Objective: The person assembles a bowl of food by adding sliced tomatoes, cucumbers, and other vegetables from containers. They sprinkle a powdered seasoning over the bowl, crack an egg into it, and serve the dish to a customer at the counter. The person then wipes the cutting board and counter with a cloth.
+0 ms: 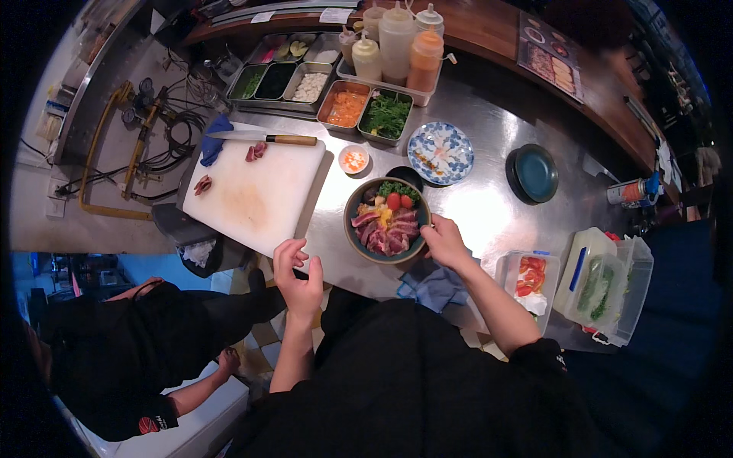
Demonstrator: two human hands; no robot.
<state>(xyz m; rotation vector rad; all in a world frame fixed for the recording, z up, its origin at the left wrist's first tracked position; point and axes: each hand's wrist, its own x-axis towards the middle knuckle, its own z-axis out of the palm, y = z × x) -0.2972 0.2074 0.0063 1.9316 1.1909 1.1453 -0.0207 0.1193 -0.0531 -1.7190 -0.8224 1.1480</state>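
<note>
My right hand (444, 240) grips the right rim of a round ceramic bowl (349, 232). Inside the bowl are sliced seared meat (393, 236), cherry tomatoes, curly greens and a yellow topping. My left hand (299, 276) is raised with fingers apart and slightly curled, holding nothing, near the lower corner of a white cutting board (257, 194). On the board lie a knife with a wooden handle (292, 139) and two small pieces of meat (256, 151). Just above the bowl stand a small dish with orange bits (353, 159) and a blue-and-white floral plate (441, 153).
Metal ingredient pans (386, 116) and squeeze bottles (396, 48) line the counter's back. To the right are stacked dark plates (536, 173) and plastic food containers (529, 286). A blue cloth (438, 285) lies at the near edge. Another person (143, 343) is at lower left.
</note>
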